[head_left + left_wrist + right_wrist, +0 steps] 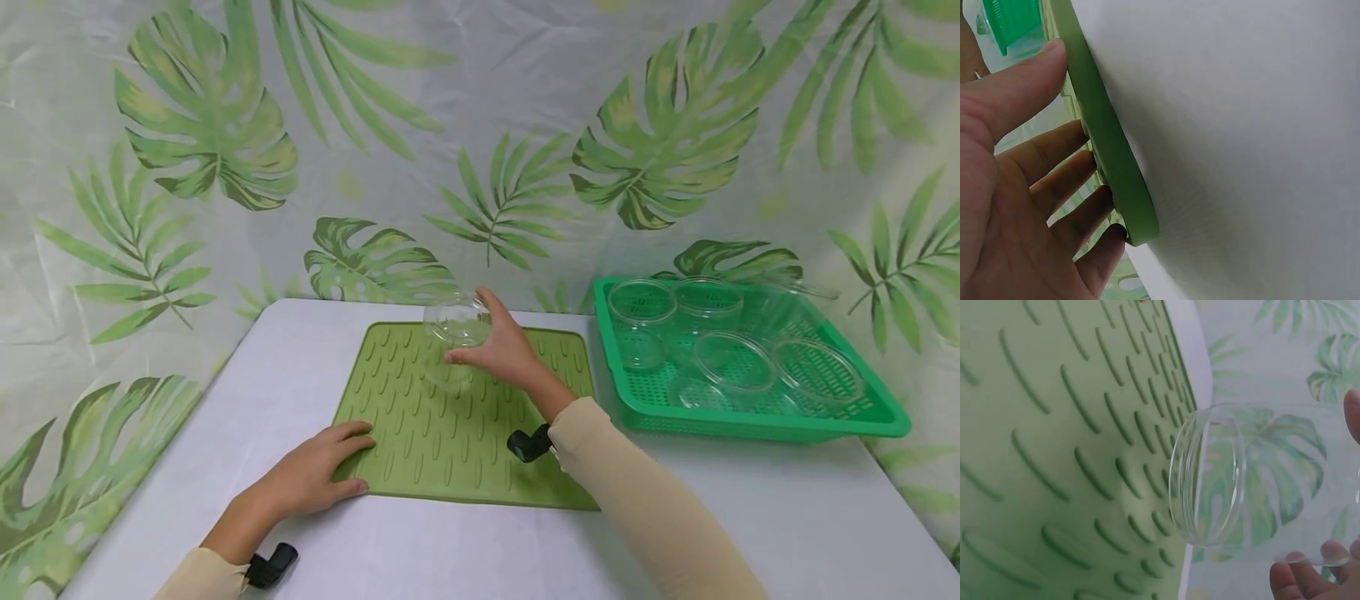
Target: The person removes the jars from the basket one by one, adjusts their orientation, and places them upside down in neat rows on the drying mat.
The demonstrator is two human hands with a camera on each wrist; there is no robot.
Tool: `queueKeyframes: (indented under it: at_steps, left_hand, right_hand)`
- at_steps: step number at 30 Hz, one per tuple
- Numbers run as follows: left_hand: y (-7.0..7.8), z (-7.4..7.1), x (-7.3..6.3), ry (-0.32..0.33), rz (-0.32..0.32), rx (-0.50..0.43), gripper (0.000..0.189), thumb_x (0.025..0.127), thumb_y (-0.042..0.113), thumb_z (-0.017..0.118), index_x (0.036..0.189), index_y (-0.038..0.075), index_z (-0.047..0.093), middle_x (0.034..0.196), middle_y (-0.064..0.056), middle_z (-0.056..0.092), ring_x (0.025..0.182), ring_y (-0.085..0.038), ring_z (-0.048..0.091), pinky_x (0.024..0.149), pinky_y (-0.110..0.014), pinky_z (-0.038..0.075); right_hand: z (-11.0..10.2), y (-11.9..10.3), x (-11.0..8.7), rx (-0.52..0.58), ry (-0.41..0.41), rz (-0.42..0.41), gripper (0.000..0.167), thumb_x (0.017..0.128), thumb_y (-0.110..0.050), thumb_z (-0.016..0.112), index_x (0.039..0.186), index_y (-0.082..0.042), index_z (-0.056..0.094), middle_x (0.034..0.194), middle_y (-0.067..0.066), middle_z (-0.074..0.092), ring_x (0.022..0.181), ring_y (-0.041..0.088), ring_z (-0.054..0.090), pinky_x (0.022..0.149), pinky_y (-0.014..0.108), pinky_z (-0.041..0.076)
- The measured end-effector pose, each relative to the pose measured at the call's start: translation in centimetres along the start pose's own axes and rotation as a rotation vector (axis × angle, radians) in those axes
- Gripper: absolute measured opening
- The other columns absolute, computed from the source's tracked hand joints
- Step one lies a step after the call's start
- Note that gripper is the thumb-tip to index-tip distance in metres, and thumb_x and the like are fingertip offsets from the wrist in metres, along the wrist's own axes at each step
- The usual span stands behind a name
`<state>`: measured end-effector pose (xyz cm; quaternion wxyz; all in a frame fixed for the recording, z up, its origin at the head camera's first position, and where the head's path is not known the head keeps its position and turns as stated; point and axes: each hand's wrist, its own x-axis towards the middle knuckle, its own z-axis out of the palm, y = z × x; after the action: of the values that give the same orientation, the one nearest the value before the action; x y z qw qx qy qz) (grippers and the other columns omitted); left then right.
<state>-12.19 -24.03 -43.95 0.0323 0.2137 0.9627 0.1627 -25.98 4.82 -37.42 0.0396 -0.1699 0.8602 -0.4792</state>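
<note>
A clear, see-through cup (450,333) is in my right hand (508,348), over the far part of a green ridged mat (450,450). The thumb and fingers grip it round its side. In the right wrist view the end of the cup (1260,481) with several rings faces the mat, and fingertips (1300,575) show at its other end. My left hand (311,473) rests at the mat's near left corner with spread fingers. The left wrist view has its fingertips and thumb (1035,84) touching along the mat's edge (1113,137).
To the right stands a green slotted plastic basket (757,427) with several clear cups (731,362) in it. A white cloth (225,400) covers the table. Behind hangs a leaf-patterned sheet (510,100).
</note>
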Motion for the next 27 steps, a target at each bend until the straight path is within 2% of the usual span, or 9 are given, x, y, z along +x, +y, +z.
queueKeyframes:
  at_steps: [5, 14, 21, 27]
  left_hand:
    - [0.1, 0.0, -0.1, 0.012, 0.007, 0.005, 0.055, 0.085, 0.032, 0.077, 0.132, 0.008, 0.062, 0.146, -0.013, 0.053, 0.135, -0.037, 0.050, 0.108, -0.054, 0.045]
    - [0.6, -0.3, 0.4, -0.009, 0.014, -0.019, 0.053, 0.085, 0.027, 0.077, 0.131, 0.005, 0.062, 0.143, -0.013, 0.054, 0.133, -0.037, 0.051, 0.108, -0.053, 0.044]
    - [0.8, -0.3, 0.6, -0.063, -0.008, -0.037, 0.053, 0.087, 0.027, 0.075, 0.133, 0.005, 0.060, 0.145, -0.013, 0.052, 0.135, -0.038, 0.049, 0.107, -0.054, 0.044]
    - [0.8, -0.5, 0.4, -0.060, -0.021, -0.029, 0.053, 0.086, 0.027, 0.076, 0.132, 0.005, 0.061, 0.145, -0.013, 0.053, 0.134, -0.038, 0.050, 0.107, -0.054, 0.045]
  right_hand:
    - [1.2, 0.0, 0.6, 0.034, 0.010, 0.015, 0.114, 0.073, -0.042, 0.087, 0.160, -0.029, 0.014, 0.165, -0.001, 0.024, 0.152, 0.031, 0.027, 0.116, 0.058, 0.036]
    - [3.1, 0.2, 1.6, 0.082, 0.062, 0.021, 0.111, 0.076, -0.036, 0.086, 0.160, -0.026, 0.015, 0.165, 0.001, 0.025, 0.152, 0.031, 0.026, 0.118, 0.057, 0.034]
    - [4.0, -0.2, 2.2, 0.090, 0.049, 0.019, 0.108, 0.077, -0.034, 0.086, 0.160, -0.026, 0.016, 0.166, 0.001, 0.023, 0.153, 0.030, 0.025, 0.119, 0.057, 0.033]
    - [4.8, -1.1, 2.8, 0.101, 0.034, -0.008, 0.105, 0.080, -0.032, 0.084, 0.160, -0.025, 0.016, 0.166, 0.002, 0.023, 0.153, 0.030, 0.025, 0.119, 0.056, 0.033]
